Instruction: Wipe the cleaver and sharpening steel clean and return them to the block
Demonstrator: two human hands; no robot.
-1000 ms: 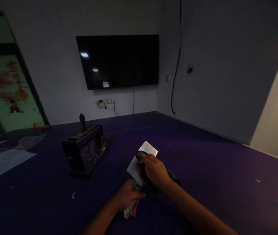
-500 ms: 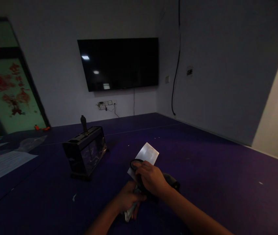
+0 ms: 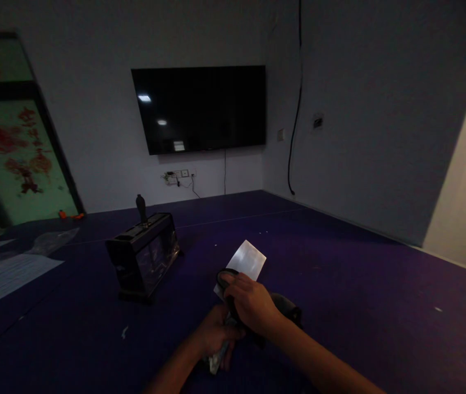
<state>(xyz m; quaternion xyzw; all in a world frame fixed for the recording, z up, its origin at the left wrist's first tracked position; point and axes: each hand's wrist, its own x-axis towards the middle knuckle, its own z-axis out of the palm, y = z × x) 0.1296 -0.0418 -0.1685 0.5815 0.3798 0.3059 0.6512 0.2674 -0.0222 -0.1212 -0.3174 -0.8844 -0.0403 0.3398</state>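
Note:
My right hand [image 3: 249, 303] is closed around a pair of black-handled scissors [image 3: 226, 277], with a finger through the handle ring. It works against a pale, shiny sheet [image 3: 247, 260] that sticks up beyond the fingers. My left hand [image 3: 216, 334] is lower and nearer me, closed on the bottom end of the same sheet, where a crumpled pale strip [image 3: 215, 362] hangs out below the fingers. Both hands hover just above a dark purple carpeted floor [image 3: 339, 284]. The room is dim, so the blades are hard to make out.
A black box-like device with a glossy front and an upright lever [image 3: 144, 254] stands on the carpet to the left. Pale sheets [image 3: 3, 273] lie at the far left. A dark wall-mounted screen [image 3: 202, 108] hangs ahead, with a cable [image 3: 294, 120] down the right wall.
The right hand with the scissors has slid down the sheet toward me, leaving more of the sheet's top showing. The left hand has kept its hold.

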